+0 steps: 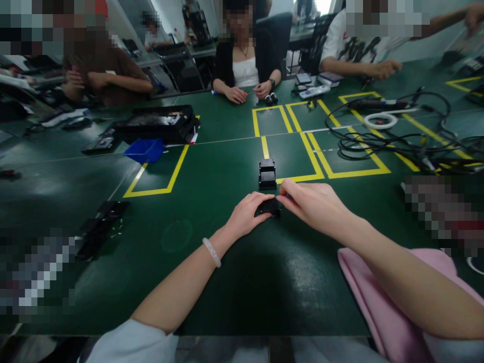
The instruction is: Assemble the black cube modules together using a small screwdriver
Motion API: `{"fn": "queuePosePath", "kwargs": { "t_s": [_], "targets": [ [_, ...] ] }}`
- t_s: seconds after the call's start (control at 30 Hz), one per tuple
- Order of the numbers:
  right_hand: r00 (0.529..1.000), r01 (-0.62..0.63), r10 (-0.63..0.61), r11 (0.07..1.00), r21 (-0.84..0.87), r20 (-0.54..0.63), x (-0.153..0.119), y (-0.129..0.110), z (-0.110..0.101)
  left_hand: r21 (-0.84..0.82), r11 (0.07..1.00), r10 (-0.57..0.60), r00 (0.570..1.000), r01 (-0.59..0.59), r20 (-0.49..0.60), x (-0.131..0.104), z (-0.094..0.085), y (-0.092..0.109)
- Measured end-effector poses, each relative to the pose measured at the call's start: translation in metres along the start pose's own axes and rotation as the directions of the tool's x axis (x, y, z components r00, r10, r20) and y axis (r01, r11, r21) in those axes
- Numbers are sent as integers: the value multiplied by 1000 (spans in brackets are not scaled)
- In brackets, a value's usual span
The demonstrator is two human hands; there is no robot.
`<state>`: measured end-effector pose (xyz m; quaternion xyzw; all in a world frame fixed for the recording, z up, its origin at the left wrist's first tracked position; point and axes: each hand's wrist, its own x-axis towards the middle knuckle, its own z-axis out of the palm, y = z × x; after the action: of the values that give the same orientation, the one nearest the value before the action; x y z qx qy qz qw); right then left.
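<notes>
My left hand (251,213) is closed around a small black box-like part (270,205), thumb on the near side and fingers along the far side. Close by on the right, my right hand (308,201) is bent in a pinch at the part's right edge. Whatever lies between its fingertips is too small to make out. Just beyond both hands, two similar black parts (267,175) stand in a line on the green table (227,292).
More black parts (99,227) lie at the left. A blue bin (144,150) sits by a black tray (159,123). Coiled black cables (363,146) spread at the right, above a pink cloth (363,272). Co-workers sit across the table.
</notes>
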<state>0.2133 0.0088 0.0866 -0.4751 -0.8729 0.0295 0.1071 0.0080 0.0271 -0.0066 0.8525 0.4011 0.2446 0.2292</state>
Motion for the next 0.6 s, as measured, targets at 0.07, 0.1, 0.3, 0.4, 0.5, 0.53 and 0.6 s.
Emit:
{"fn": "queuePosePath", "kwargs": {
  "t_s": [0.07,0.1,0.3,0.4,0.5,0.53,0.6],
  "targets": [
    [1000,-1,1,1000,3,6,0,0,0,0,1000,-1,1000,1,-1,0,0,0],
    [1000,8,-8,1000,14,3,-1,0,0,-1,1000,-1,1000,1,1,0,0,0],
    [1000,23,-23,998,51,-12,-1,-1,-1,-4,1000,1,1000,-1,11,1,-1,1],
    [1000,-2,2,1000,9,-1,0,-1,0,5,1000,-3,1000,3,5,0,-1,1],
    [1000,-9,9,1000,-6,-26,0,0,2,5,1000,-2,1000,2,6,0,-1,1],
    [999,-4,3,1000,-5,-36,0,1,3,3,1000,-1,1000,1,8,0,-1,1],
    [999,6,-6,1000,-3,-50,0,1,3,2,1000,1,1000,-1,6,0,0,0]
  ]
}}
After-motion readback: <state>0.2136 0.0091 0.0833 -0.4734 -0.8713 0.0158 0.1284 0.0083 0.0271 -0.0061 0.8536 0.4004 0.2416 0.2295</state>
